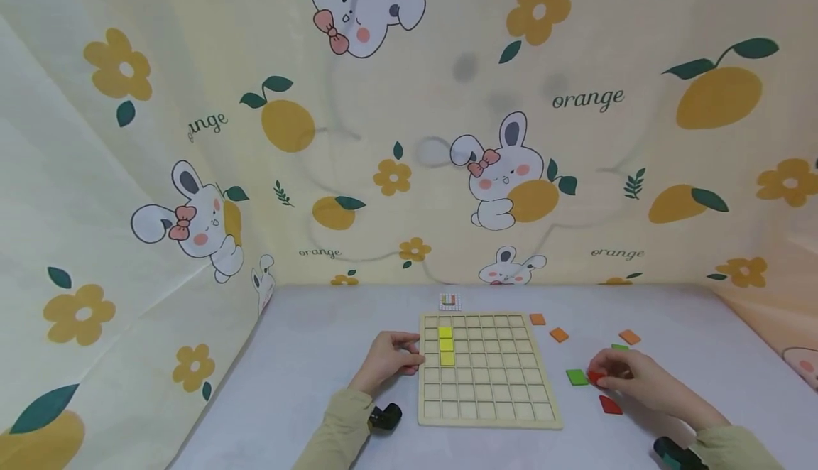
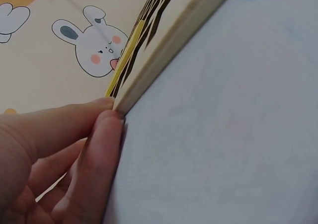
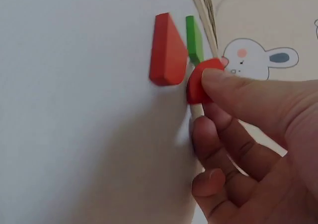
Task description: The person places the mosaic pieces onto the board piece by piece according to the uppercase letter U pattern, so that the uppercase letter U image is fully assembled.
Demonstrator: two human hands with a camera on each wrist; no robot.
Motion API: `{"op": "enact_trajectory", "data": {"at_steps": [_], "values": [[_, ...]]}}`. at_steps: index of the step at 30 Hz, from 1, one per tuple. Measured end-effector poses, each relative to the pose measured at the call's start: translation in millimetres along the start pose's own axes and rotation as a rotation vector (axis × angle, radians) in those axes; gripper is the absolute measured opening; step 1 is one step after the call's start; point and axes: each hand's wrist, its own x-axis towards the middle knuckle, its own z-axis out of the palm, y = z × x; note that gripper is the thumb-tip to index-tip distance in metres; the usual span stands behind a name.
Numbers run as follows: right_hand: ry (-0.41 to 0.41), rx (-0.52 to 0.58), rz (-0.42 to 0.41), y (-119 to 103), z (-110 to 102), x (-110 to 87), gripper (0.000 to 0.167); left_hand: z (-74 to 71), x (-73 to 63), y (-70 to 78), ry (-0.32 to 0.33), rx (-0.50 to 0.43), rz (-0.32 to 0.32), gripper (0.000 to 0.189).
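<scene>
Likely picking: our right hand [image 1: 629, 376] pinches 1 rounded red tile [image 3: 196, 86], left hand [image 1: 386, 358] pinches wooden grid board [image 1: 498, 390]; next needs clean lift.

Pale khaki sleeves [image 1: 339, 424], lightly creased, are worn with small black wrist cameras [image 1: 385, 417].
</scene>
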Motion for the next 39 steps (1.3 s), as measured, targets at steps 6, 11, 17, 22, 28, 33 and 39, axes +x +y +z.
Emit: {"op": "enact_trajectory", "data": {"at_steps": [6,11,17,22,28,33,39], "values": [[0.042,0.004,0.037,-8,-6,11.4,0.020,1.0,1.8,-2.7,0.001,-0.022,0.003,0.048],[0.072,0.089,0.024,-29,-8,25.5,0.025,1.5,1.8,-2.8,0.002,-0.017,0.004,0.048],[0.003,0.228,-0.001,-62,4,43.1,0.031,1.1,1.3,-1.6,0.005,-0.006,-0.001,0.048],[-0.074,0.291,-0.039,-85,21,62.2,0.031,1.0,2.0,-0.7,0.008,0.000,0.004,0.048],[-0.140,0.353,-0.081,-109,46,79.7,0.030,-0.3,3.9,-2.8,0.003,0.006,0.008,0.049],[-0.175,0.379,-0.116,-124,70,90.0,0.022,-0.2,3.2,-2.5,0.010,0.013,0.001,0.048],[-0.173,0.322,-0.132,-139,99,99.6,0.015,-0.6,2.1,-0.3,0.013,0.016,-0.012,0.047]]}}
